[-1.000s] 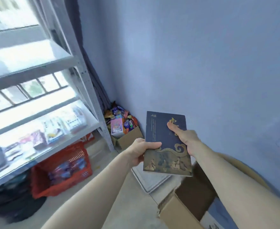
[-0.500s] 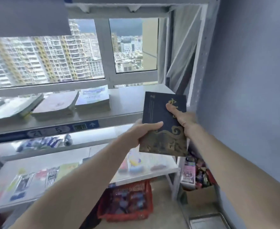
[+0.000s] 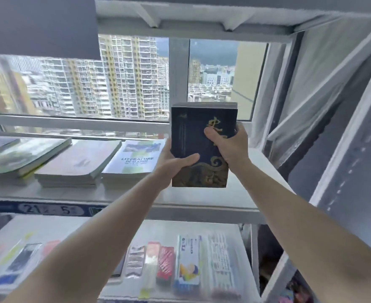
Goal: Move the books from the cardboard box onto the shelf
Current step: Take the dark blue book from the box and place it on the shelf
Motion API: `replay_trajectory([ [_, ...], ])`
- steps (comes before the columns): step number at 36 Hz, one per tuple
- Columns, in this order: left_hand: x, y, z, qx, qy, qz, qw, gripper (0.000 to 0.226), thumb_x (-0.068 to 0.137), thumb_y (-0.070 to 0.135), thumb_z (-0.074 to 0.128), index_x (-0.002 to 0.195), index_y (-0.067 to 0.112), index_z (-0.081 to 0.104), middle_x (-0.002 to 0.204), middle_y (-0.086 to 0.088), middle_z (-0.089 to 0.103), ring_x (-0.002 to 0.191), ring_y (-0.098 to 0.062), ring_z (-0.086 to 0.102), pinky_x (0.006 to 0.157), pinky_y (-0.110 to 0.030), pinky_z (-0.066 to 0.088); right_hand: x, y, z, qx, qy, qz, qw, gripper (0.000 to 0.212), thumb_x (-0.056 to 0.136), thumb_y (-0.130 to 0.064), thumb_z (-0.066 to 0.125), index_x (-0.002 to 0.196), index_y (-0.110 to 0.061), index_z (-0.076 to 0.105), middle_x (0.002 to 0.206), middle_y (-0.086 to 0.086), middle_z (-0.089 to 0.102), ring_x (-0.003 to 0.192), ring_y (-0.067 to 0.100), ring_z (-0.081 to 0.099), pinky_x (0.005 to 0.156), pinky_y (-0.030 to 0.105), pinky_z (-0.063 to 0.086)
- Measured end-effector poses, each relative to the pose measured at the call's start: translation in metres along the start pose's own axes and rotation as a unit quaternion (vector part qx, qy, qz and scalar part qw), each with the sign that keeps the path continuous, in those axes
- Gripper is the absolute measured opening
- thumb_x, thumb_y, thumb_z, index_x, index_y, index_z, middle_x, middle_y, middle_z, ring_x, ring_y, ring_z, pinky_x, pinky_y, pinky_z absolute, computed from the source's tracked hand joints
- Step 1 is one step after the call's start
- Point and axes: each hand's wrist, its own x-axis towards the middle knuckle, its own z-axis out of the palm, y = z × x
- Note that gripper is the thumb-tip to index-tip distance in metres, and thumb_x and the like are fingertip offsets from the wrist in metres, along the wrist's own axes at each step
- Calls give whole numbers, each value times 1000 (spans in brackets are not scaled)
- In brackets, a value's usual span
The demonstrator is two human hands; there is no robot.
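Note:
I hold a dark blue book (image 3: 193, 136) with gold ornament in both hands, tilted up over the right part of the white shelf (image 3: 202, 202). My left hand (image 3: 175, 165) grips its lower left edge, thumb on the cover. My right hand (image 3: 230, 145) grips its right edge, thumb across the gold characters. On the same shelf to the left lie flat stacks of books: a white "Literature" book (image 3: 134, 159), a pinkish one (image 3: 79, 159) and a green one (image 3: 20, 156). The cardboard box is out of view.
A window (image 3: 114, 79) lies behind the shelf, and another board (image 3: 202, 20) runs above. The lower shelf (image 3: 49, 228) carries several packaged items (image 3: 189, 265). A white upright post (image 3: 342, 149) and the blue wall stand at the right. A blue label strip (image 3: 49, 209) marks the shelf edge.
My view swung up from the floor and box to the shelf. Both hands carried the blue book upward and forward, from over the box to above the shelf's right part.

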Motion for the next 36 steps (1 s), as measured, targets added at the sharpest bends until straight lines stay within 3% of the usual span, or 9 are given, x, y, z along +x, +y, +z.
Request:
replay_trajectory([
  [3, 20, -16, -4, -5, 26, 10, 1000, 82, 65, 19, 92, 134, 24, 47, 118, -1, 67, 108, -18, 65, 84, -34, 60, 22, 18, 12, 6, -25, -13, 1000, 75, 60, -59, 81, 122, -32, 48, 112, -19, 62, 104, 7, 63, 84, 26, 59],
  [8, 38, -38, -7, -10, 43, 9, 999, 82, 66, 9, 91, 134, 21, 46, 118, -4, 65, 109, -19, 65, 78, -31, 59, 40, 50, 21, 15, -37, -4, 999, 70, 65, -49, 84, 122, -31, 48, 112, -18, 62, 104, 8, 62, 82, 25, 59],
  [16, 39, -58, -10, -1, 21, 12, 1000, 85, 63, 11, 90, 136, 18, 45, 122, -10, 64, 113, -26, 63, 89, -49, 57, 36, 76, 24, 45, -36, 25, 998, 65, 68, -43, 86, 120, -35, 47, 107, -24, 61, 100, 3, 63, 70, 11, 56],
  [20, 39, -67, -11, 6, 29, 16, 999, 94, 58, 12, 94, 137, 19, 43, 125, -9, 62, 115, -25, 62, 90, -48, 57, 37, 78, 23, 65, -83, 40, 994, 59, 65, -42, 83, 111, -43, 47, 96, -33, 63, 95, -6, 64, 65, 14, 56],
  [23, 39, -71, -10, 25, 28, 29, 999, 98, 55, 21, 96, 137, 23, 42, 124, -4, 63, 115, -20, 63, 90, -41, 57, 43, 79, 19, 63, -119, 50, 990, 64, 65, -46, 80, 121, -34, 51, 112, -14, 66, 104, 12, 66, 77, 26, 60],
  [27, 36, -83, -6, 37, 63, 41, 997, 88, 55, 20, 94, 131, 19, 50, 116, -1, 68, 106, -15, 67, 78, -24, 57, 44, 79, 18, 72, -142, 58, 986, 70, 60, -53, 77, 121, -31, 51, 117, -4, 66, 106, 17, 65, 84, 33, 60],
  [33, 42, -89, -1, 35, 107, -3, 994, 72, 49, 27, 97, 108, 40, 58, 99, 15, 72, 90, 1, 68, 68, -17, 56, 42, 79, 23, 84, -138, 93, 982, 69, 78, -49, 68, 136, -17, 48, 125, 5, 64, 112, 22, 64, 91, 39, 58],
  [36, 44, -88, -2, 35, 103, -15, 994, 68, 54, 22, 97, 106, 42, 58, 96, 22, 72, 87, 4, 68, 64, -13, 54, 45, 77, 25, 63, -115, 95, 987, 48, 91, -39, 68, 131, -18, 53, 119, 2, 67, 109, 22, 66, 90, 40, 59],
])
